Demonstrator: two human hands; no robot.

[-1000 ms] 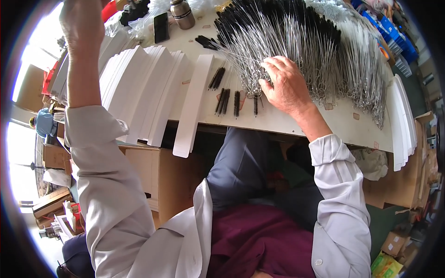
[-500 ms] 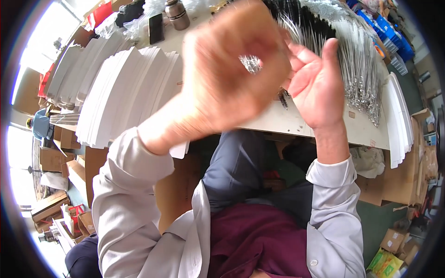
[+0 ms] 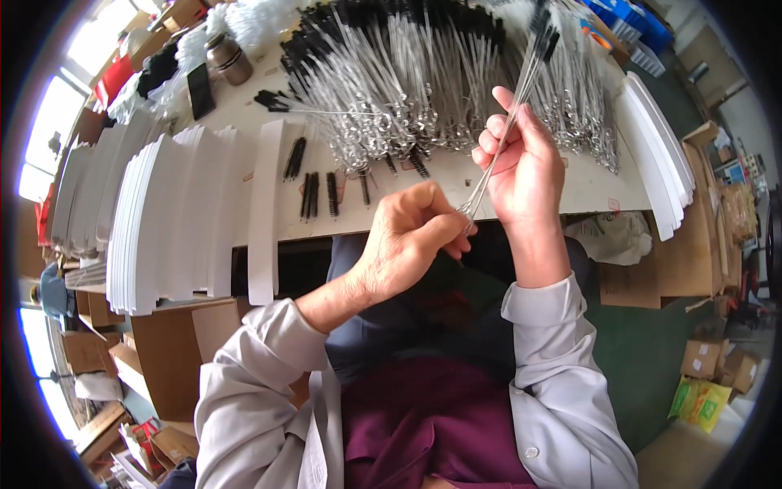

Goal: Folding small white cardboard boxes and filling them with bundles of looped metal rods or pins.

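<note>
A small bundle of thin wire brushes (image 3: 521,96) with black bristle heads slants up and to the right over the table's front edge. My right hand (image 3: 528,167) is closed around the wire stems, palm partly toward me. At the lower end, my left hand (image 3: 411,236) pinches the wire loops between thumb and fingers. Behind my hands a big heap of similar brushes (image 3: 407,81) covers the table, black heads to the back and loops toward me. Several short black brushes (image 3: 332,194) lie near the front edge, left of the hands.
Stacks of long white folded cartons (image 3: 155,220) stand at the left, and one white strip (image 3: 265,204) overhangs the edge. More white cartons (image 3: 660,155) lie at the right end. A phone (image 3: 200,90) and a metal flask (image 3: 229,59) are at the back left. Cardboard boxes (image 3: 664,244) flank the table.
My hands have come down from close to the camera. The left, blurred before, now pinches the loops, and the right has gone from spread fingers to gripping the stems. The view has shifted.
</note>
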